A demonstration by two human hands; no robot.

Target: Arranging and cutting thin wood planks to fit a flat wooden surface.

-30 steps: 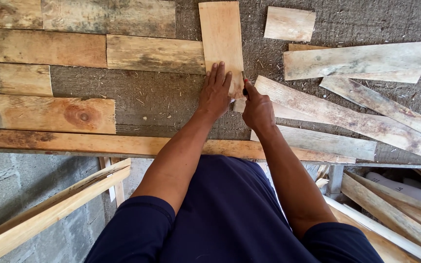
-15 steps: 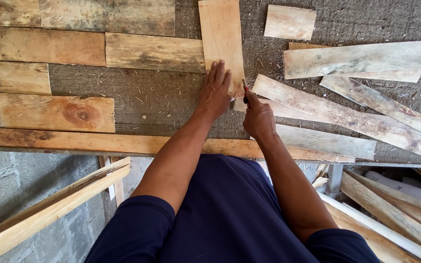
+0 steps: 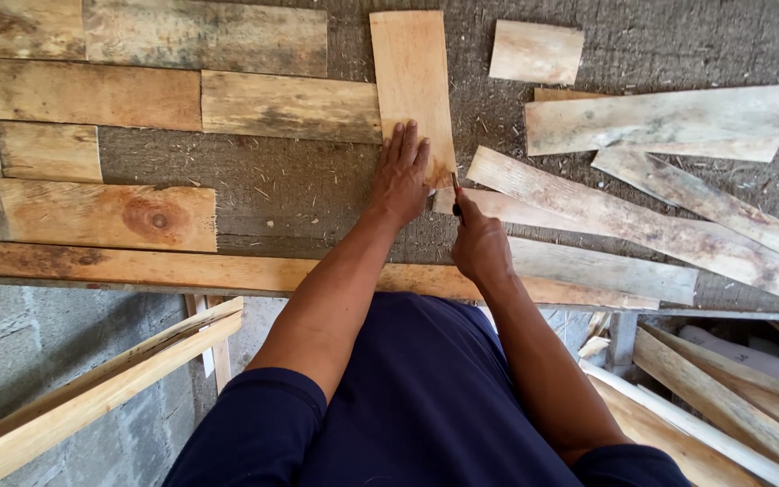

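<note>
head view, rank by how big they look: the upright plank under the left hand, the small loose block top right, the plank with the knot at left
1. Upright plank and knotted plank: both look about the same size, too close to rank.
2. Small loose block: clearly smallest.
The left hand covers the upright plank's lower end, so its full length is hidden.

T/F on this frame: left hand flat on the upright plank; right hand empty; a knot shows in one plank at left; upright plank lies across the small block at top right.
1. The left hand lies flat on the upright plank: true.
2. The right hand is empty: false, it holds a thin pencil-like tool.
3. The knotted plank is at left: true.
4. The upright plank covers the small block: false, they lie apart.
</note>
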